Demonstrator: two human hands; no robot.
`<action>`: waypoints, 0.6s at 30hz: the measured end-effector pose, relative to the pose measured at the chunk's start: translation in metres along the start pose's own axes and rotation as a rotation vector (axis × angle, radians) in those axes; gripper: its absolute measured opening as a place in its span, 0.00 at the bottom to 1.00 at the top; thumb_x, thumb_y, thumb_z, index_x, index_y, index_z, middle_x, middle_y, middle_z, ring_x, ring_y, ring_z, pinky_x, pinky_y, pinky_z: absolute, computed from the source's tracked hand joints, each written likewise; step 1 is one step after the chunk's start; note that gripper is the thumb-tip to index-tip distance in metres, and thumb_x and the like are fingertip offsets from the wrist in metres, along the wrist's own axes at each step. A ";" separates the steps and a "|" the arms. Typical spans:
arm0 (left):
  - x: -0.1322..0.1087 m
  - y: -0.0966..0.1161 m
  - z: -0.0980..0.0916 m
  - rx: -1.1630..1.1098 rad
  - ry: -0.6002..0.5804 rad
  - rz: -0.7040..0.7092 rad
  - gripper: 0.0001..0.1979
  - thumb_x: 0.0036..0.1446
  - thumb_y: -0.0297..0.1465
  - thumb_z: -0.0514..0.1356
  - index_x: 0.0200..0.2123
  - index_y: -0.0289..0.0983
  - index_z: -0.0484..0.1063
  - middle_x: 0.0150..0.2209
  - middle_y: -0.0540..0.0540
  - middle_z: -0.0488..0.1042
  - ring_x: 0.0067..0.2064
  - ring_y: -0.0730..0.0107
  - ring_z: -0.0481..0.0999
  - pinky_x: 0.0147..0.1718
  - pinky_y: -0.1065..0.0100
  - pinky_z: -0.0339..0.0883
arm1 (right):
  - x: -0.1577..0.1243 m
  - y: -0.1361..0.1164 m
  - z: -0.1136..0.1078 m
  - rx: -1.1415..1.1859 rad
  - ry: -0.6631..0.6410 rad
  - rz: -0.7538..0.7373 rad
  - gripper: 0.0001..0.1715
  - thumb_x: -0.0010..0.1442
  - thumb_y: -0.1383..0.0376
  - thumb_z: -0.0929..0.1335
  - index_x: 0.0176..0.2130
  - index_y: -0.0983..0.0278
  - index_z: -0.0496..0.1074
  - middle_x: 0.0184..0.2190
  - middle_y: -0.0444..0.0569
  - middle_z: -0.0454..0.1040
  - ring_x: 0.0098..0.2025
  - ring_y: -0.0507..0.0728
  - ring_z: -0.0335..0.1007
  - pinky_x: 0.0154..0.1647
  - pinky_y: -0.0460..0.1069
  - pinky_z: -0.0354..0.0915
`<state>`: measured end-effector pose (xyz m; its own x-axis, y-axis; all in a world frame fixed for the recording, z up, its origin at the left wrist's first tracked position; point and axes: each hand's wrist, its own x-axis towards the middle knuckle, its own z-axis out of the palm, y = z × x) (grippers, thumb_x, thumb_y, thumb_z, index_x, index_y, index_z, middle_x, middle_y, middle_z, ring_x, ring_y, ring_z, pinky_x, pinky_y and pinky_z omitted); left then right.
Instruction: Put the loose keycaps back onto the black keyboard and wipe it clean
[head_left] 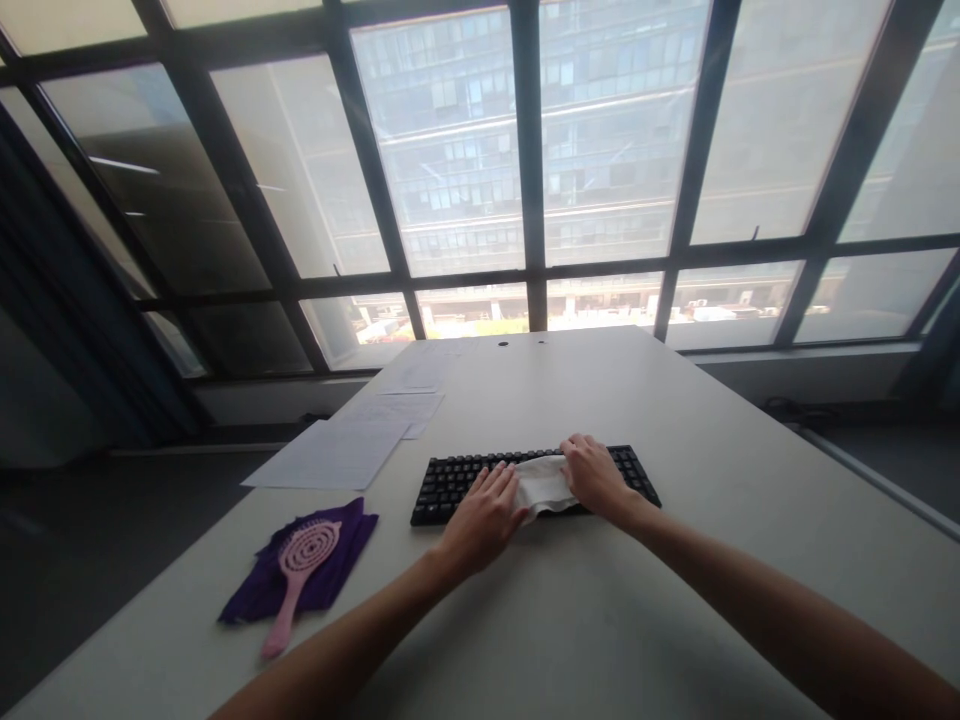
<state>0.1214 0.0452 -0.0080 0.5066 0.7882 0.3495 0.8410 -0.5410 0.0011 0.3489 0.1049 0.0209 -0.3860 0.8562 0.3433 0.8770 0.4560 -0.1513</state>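
A black keyboard [440, 489] lies on the white table, with a white cloth [541, 484] spread over its middle. My left hand [484, 515] rests palm down on the keyboard left of the cloth, its fingers stretched out and its thumb side touching the cloth's left edge. At the cloth's right edge my right hand [591, 474] has its fingers curled, gripping the fabric against the keys. The number keys at the keyboard's right end show beyond my right hand.
A pink hairbrush [307, 550] lies on a folded purple cloth [341, 570] at the left. Sheets of paper [337, 455] lie along the table's [585, 390] left edge. Large windows stand behind the far end.
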 end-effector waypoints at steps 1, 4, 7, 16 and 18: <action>0.004 0.002 0.003 -0.013 0.010 0.001 0.26 0.74 0.42 0.49 0.65 0.31 0.64 0.67 0.32 0.66 0.70 0.48 0.62 0.67 0.44 0.58 | -0.005 -0.001 0.002 0.030 0.024 -0.012 0.16 0.67 0.70 0.64 0.50 0.69 0.76 0.53 0.62 0.75 0.55 0.65 0.69 0.57 0.56 0.64; 0.014 0.009 0.017 -0.057 0.015 0.013 0.24 0.74 0.37 0.48 0.66 0.31 0.63 0.67 0.31 0.65 0.71 0.50 0.61 0.67 0.45 0.60 | -0.024 -0.007 0.017 0.117 0.067 -0.135 0.22 0.70 0.69 0.60 0.59 0.69 0.73 0.62 0.61 0.71 0.64 0.63 0.65 0.65 0.56 0.60; 0.018 0.011 0.034 -0.079 0.012 0.019 0.24 0.72 0.33 0.51 0.67 0.32 0.62 0.68 0.31 0.63 0.71 0.48 0.60 0.67 0.44 0.61 | -0.042 -0.011 0.039 0.105 0.018 -0.238 0.29 0.68 0.71 0.61 0.65 0.75 0.66 0.68 0.64 0.64 0.71 0.65 0.56 0.70 0.59 0.56; 0.011 0.011 0.033 -0.115 0.012 0.086 0.27 0.70 0.34 0.55 0.69 0.37 0.60 0.71 0.35 0.59 0.72 0.50 0.57 0.69 0.46 0.58 | -0.054 -0.008 0.053 0.107 0.032 -0.238 0.27 0.67 0.72 0.64 0.63 0.75 0.70 0.65 0.64 0.67 0.69 0.65 0.62 0.71 0.59 0.58; 0.011 0.015 0.028 -0.131 0.014 0.092 0.26 0.70 0.35 0.54 0.69 0.38 0.62 0.70 0.37 0.60 0.72 0.52 0.58 0.69 0.47 0.58 | -0.057 -0.012 0.047 0.119 0.039 -0.222 0.26 0.67 0.68 0.66 0.62 0.74 0.72 0.64 0.64 0.69 0.67 0.66 0.64 0.70 0.60 0.60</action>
<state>0.1452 0.0541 -0.0304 0.5767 0.7298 0.3672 0.7588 -0.6450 0.0904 0.3470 0.0625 -0.0404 -0.5519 0.7229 0.4157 0.7313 0.6591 -0.1752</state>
